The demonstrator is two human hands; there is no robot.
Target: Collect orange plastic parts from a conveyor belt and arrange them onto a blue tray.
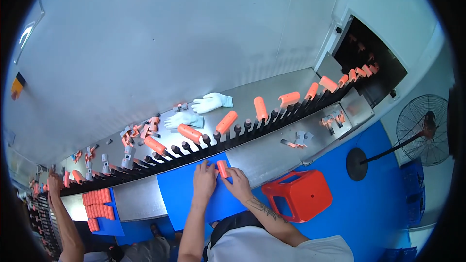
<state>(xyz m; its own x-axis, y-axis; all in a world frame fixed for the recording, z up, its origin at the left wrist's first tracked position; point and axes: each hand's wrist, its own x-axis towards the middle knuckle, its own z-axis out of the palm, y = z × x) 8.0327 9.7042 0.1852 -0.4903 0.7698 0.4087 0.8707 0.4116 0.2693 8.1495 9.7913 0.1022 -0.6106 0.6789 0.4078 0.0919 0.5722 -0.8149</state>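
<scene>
White shirt cloth (264, 247) on the wearer lies nearest, along the lower edge. Beyond it a smooth, pale wall (184, 29) fills most of the view, with a dark opening (390, 78) at its right end. Blue floor (357, 208) spreads at the right, while a long steel counter (138, 203) crosses from left to right, lined with black upright posts (206, 139). On the floor are a pedestal fan (423, 128) and a red plastic stool (310, 196). One blue sheet (175, 190) covers the counter beneath the wearer's hands; a smaller blue mat (117, 227), farther left, bears rows of orange shells (99, 198). White gloves (212, 102) lie behind the posts. Near the left end is a co-worker's hand (54, 183). Over the sheet, the right hand's (236, 183) grip pinches an orange half-round piece (223, 169); the left hand (205, 178) is just beside it, fingers bent, and whether its grip closes on anything I cannot tell. At far left, a yellow-and-black patch (18, 86) is too small to read.
</scene>
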